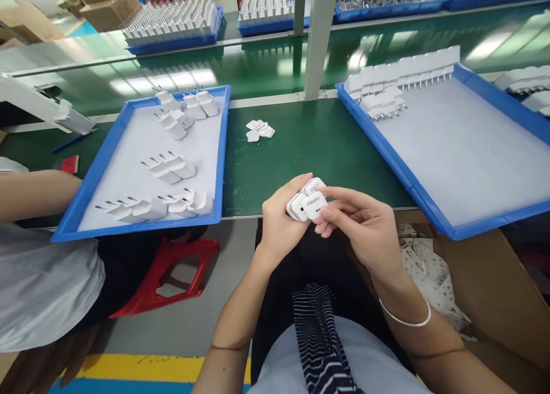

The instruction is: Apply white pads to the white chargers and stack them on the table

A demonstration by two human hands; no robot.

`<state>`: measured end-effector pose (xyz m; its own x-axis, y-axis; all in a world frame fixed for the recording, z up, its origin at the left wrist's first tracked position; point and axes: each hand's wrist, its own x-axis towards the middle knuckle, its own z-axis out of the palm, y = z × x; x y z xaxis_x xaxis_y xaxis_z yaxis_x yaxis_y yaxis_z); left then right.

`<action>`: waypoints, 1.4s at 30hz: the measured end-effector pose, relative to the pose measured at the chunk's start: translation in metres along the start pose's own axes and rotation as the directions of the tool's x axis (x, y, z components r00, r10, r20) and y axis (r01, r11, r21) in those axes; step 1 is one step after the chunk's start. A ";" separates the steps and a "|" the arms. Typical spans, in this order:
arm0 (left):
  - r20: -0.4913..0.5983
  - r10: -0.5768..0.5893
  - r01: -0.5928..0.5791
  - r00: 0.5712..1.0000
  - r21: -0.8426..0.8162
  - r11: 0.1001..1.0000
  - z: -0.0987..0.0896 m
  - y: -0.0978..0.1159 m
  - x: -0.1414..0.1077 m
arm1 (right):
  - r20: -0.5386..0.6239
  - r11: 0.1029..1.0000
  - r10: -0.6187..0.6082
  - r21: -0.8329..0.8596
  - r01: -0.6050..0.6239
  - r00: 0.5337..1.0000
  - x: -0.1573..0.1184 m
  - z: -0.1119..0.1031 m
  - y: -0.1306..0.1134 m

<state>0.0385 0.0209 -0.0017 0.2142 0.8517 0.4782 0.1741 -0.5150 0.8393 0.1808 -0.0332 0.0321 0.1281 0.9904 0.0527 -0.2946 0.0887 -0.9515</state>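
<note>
While hands (365, 225) hold white adapters (295, 207) and cover (315, 209), cover's lettering (313, 201) resembles "Fibaks".

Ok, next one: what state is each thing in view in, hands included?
Left hand: closed around white adapters
Right hand: thumb and fingers pinching a printed cover
Printed cover: tilted over the adapters' ends; contact unclear
Loose covers: overlapping in a small heap
Left tray: part-filled, adapters in groups, prongs up
Right tray: part-filled, adapters gathered at the far end
Carton: open
</note>
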 end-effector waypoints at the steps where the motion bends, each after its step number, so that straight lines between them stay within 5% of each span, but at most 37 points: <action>1: 0.011 0.002 -0.002 1.000 0.006 1.000 0.001 0.001 0.000 | 0.009 1.000 0.007 0.009 -0.007 1.000 0.000 -0.002 0.000; 23: 0.103 0.232 -0.246 0.967 0.150 0.958 0.008 0.010 0.006 | 0.031 0.994 0.112 -0.004 -0.112 0.993 -0.002 -0.012 -0.014; 42: 0.088 0.163 -0.176 0.983 0.166 0.970 0.006 0.010 -0.001 | 0.043 0.984 0.175 -0.053 -0.173 0.984 0.003 -0.009 -0.013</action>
<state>0.0461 0.0144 0.0045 0.3237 0.7442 0.5842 0.2906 -0.6658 0.6872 0.1930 -0.0326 0.0417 0.0335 0.9942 -0.1017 -0.2620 -0.0895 -0.9609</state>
